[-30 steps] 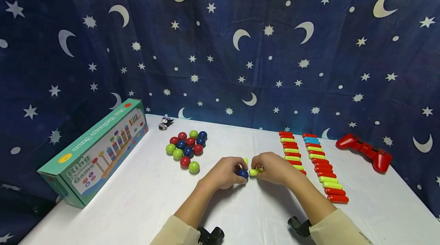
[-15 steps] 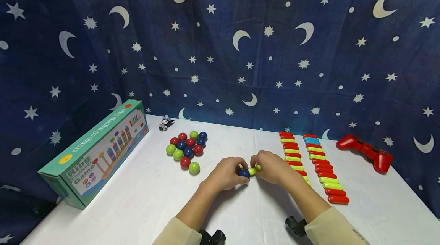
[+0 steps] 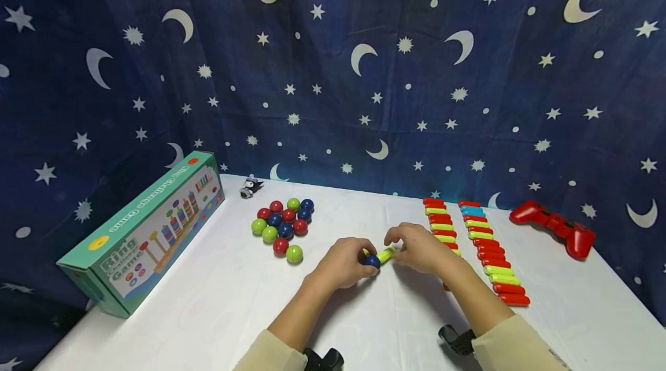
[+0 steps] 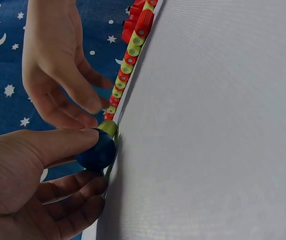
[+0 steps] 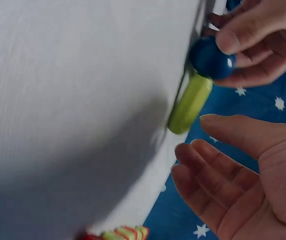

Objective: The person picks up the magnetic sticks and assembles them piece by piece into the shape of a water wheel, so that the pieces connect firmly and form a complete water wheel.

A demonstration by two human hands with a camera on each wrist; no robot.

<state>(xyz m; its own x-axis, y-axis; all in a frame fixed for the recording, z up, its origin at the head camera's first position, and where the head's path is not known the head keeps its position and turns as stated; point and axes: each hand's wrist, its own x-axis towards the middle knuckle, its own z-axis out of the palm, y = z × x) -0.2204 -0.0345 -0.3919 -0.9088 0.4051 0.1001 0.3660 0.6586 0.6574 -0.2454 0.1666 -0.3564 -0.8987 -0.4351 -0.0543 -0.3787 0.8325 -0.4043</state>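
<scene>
My left hand [image 3: 340, 264] pinches a dark blue ball [image 3: 372, 262] between thumb and fingers, low over the white table. A lime-green rod [image 5: 192, 104] extends from the ball toward my right hand, its near end against the ball. Another bit of lime green shows behind the ball, mostly hidden by my left fingers. My right hand [image 3: 420, 248] is just beyond the rod's free end, fingers loosely bent and parted. In the right wrist view a gap shows between those fingertips and the rod.
Two columns of red, lime and blue rods [image 3: 489, 255] lie at right, partly behind the right forearm. A red game controller [image 3: 552, 229] sits beyond them. Several red, green and blue balls [image 3: 285, 231] cluster left, near a small figurine [image 3: 251, 186] and a green game box [image 3: 151, 232].
My right hand has brought the lime-green rod against the blue ball, let go of it and drawn slightly away. The left hand keeps its hold on the ball.
</scene>
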